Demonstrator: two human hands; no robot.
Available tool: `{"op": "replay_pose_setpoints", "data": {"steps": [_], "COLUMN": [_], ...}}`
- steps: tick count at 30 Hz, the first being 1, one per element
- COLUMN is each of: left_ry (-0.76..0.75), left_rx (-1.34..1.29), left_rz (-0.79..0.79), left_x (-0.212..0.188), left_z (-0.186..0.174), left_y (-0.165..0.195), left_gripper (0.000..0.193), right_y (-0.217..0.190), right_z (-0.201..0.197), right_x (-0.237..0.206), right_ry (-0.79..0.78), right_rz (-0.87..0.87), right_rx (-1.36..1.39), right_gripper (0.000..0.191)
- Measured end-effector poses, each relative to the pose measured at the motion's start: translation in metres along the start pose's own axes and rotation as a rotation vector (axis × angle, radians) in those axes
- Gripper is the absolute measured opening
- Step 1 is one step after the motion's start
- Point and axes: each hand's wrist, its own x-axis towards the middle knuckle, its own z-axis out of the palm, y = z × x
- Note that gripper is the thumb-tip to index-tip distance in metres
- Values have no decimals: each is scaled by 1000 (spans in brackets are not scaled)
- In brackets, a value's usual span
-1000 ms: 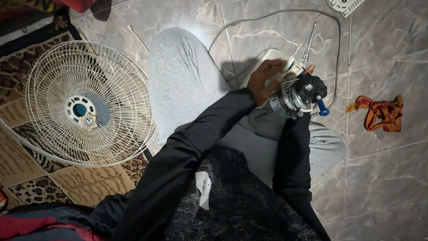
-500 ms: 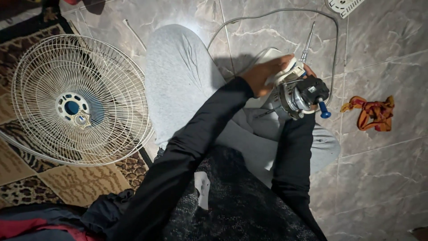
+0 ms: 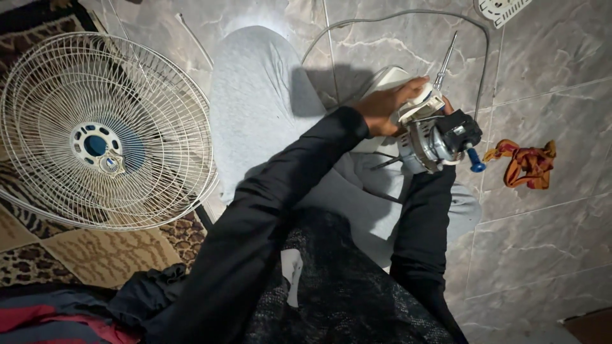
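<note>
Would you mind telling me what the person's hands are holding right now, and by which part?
The left hand grips the fan motor assembly by its white housing end. The right hand is hidden behind the motor, so its hold cannot be told.

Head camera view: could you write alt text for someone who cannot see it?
Seen from above, a seated person's left hand and mostly hidden right hand hold a fan motor over their lap. A white wire fan guard lies to the left on a patterned rug, an orange rag to the right on grey tiles.
</note>
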Motion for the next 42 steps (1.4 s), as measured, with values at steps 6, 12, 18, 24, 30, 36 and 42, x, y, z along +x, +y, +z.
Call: {"op": "replay_pose_setpoints", "data": {"steps": [6,12,18,24,30,36,42], "left_ry": [130,175,267,251,162,91,241], "left_rx": [-9,-34,40,3,-70,86,242], "left_rz": [15,41,82,240,103,100,280], "left_x": [-3,-6,-13,-12,-10,-12,-19], "left_z": [11,14,19,20,24,24,29], "left_y": [0,5,12,4,-2,-7,-14], "left_gripper": [109,108,100,100,101,95,85], "right_y": [15,26,32,36,42,44,44], "right_z": [2,-2,-13,-27,-19,-26,-14], "right_x": [3,2,5,5,7,2,0], "right_ry": [25,23,13,8,11,26,58], "right_rz": [-17,-22,-31,-24,-28,-26,-38], "right_rx": [48,62,57,71,55,53,44], "right_gripper": [22,21,21,20,20,19,19]}}
